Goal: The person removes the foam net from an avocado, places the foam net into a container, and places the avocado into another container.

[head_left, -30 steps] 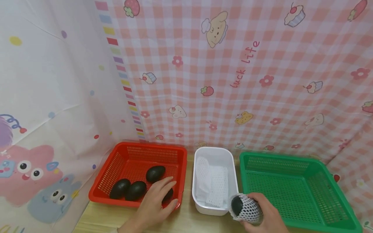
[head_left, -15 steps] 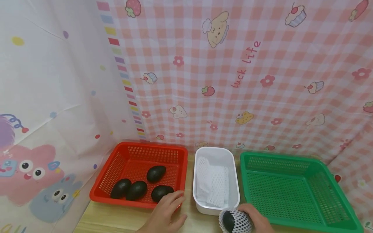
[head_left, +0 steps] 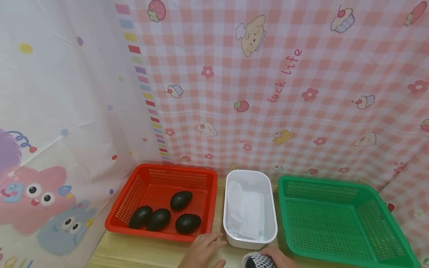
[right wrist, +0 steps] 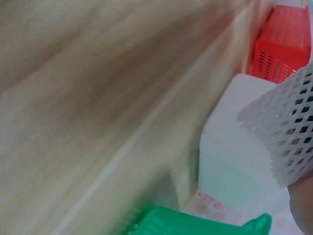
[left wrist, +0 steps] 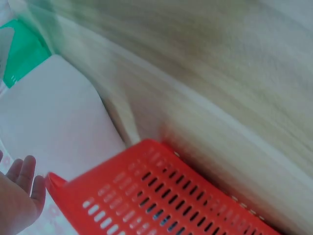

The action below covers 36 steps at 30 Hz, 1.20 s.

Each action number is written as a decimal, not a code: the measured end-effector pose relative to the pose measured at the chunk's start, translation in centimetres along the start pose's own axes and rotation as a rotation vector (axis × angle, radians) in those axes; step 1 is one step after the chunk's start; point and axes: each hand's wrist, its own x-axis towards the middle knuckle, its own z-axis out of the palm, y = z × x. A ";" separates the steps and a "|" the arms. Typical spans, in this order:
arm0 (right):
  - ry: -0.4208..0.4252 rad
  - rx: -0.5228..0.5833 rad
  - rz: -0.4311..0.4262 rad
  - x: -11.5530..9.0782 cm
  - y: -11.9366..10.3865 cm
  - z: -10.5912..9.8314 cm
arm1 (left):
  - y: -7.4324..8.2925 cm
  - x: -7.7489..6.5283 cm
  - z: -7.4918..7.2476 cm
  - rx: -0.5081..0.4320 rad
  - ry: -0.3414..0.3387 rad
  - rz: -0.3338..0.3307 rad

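My right hand (head_left: 280,258) grips a dark avocado wrapped in a white foam net (head_left: 260,259) at the bottom edge of the head view. In the right wrist view the foam net (right wrist: 288,127) fills the right side, and little of the hand shows. My left hand (head_left: 202,251) hangs with fingers extended just in front of the red basket's near right corner, holding nothing. Several bare avocados (head_left: 188,223) lie inside the red basket (head_left: 161,235). Between the baskets, a white tub (head_left: 250,243) contains white foam nets (head_left: 252,216).
A green basket (head_left: 335,257) stands right of the white tub on the wooden table (head_left: 134,251). Behind everything hangs a pink checked cloth (head_left: 218,93), with a white patterned cloth (head_left: 83,111) at left.
My left hand has drawn back out of the red basket, toward me and rightward, uncovering an avocado. My right hand has brought the netted avocado left and closer to me.
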 end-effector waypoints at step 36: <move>-0.095 -0.131 0.113 0.3 -0.5 4.3 | 0.9 -1.0 5.4 -0.209 -0.285 0.003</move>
